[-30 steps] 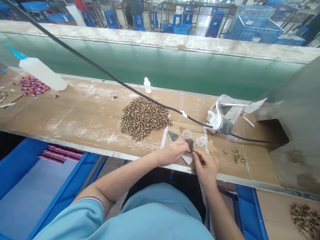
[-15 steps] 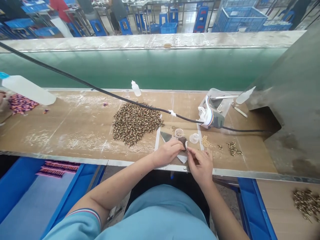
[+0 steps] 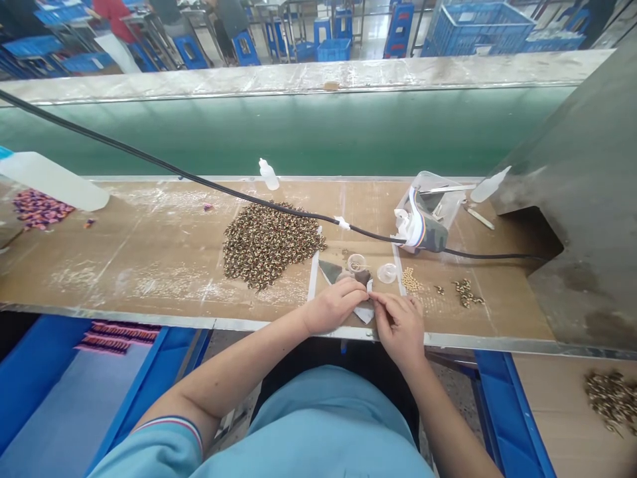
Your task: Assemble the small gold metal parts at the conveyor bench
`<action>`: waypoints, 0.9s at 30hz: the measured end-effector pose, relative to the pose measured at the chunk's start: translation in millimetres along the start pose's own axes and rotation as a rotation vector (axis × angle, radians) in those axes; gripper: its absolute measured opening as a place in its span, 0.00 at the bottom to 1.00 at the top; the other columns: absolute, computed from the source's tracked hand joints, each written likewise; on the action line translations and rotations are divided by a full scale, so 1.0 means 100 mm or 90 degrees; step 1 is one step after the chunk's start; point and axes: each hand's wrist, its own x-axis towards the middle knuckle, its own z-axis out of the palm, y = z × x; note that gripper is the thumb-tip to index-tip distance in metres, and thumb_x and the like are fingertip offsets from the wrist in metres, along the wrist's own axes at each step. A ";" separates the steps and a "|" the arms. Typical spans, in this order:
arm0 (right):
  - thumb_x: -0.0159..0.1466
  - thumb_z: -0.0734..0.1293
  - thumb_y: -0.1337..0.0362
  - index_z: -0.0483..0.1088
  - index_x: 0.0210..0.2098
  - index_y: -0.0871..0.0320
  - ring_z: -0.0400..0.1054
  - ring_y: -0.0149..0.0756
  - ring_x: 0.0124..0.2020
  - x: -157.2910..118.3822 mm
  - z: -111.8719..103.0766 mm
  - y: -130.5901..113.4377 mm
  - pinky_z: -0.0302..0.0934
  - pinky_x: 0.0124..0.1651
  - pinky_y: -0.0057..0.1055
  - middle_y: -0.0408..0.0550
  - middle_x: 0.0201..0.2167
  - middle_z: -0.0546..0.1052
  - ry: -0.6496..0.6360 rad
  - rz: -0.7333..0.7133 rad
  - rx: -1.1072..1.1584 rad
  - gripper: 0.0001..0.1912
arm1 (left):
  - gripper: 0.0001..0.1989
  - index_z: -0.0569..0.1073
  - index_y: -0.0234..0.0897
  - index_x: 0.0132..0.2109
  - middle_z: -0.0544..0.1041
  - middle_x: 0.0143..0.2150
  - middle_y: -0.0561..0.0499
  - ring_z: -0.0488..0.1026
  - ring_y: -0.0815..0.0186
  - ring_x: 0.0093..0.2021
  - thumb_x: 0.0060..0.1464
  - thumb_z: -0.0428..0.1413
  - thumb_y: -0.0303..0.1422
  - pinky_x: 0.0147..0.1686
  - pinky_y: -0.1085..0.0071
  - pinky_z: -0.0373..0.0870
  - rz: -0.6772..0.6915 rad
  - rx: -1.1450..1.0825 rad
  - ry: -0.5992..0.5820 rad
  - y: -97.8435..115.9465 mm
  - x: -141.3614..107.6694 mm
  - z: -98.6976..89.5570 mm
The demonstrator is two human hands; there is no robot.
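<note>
My left hand rests at the table's front edge, its fingers bent and pressed together near a crumpled dark cloth. Fingertip to fingertip with it, my right hand is closed in a pinch. Whatever lies between the fingertips is too small or hidden to make out. White paper shows under the left fingers. Just behind the hands stand a small clear cup and a round clear dish. A big heap of small dark-and-gold curved pieces lies to the left.
To the right lie small beige beads and a few gold-and-dark pieces. A black cable crosses above the table to a clear box of tools. Behind are a small dropper bottle and a green belt.
The fingertips of both hands have come slightly closer together. The dark cloth sits lower and flatter, and its white edge shows less between the hands. The view has shifted a little.
</note>
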 end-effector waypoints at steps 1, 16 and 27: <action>0.65 0.60 0.68 0.72 0.38 0.54 0.70 0.31 0.32 0.00 0.00 0.00 0.52 0.43 0.33 0.43 0.33 0.78 0.002 -0.001 -0.001 0.10 | 0.14 0.72 0.32 0.42 0.74 0.38 0.40 0.69 0.62 0.39 0.60 0.42 0.26 0.44 0.65 0.67 0.005 0.007 0.001 0.00 0.00 0.00; 0.64 0.60 0.68 0.70 0.36 0.55 0.69 0.31 0.31 0.00 0.00 -0.01 0.52 0.43 0.33 0.42 0.30 0.77 0.004 0.014 0.006 0.08 | 0.10 0.69 0.32 0.42 0.73 0.37 0.43 0.69 0.65 0.39 0.59 0.45 0.23 0.42 0.67 0.71 0.051 0.061 0.071 0.00 -0.01 0.01; 0.63 0.61 0.63 0.71 0.39 0.56 0.66 0.29 0.25 -0.03 0.02 0.02 0.54 0.43 0.34 0.41 0.25 0.74 0.007 0.053 0.037 0.08 | 0.04 0.71 0.34 0.35 0.75 0.33 0.48 0.72 0.68 0.35 0.54 0.51 0.25 0.36 0.72 0.70 -0.267 -0.183 0.170 0.13 -0.02 0.03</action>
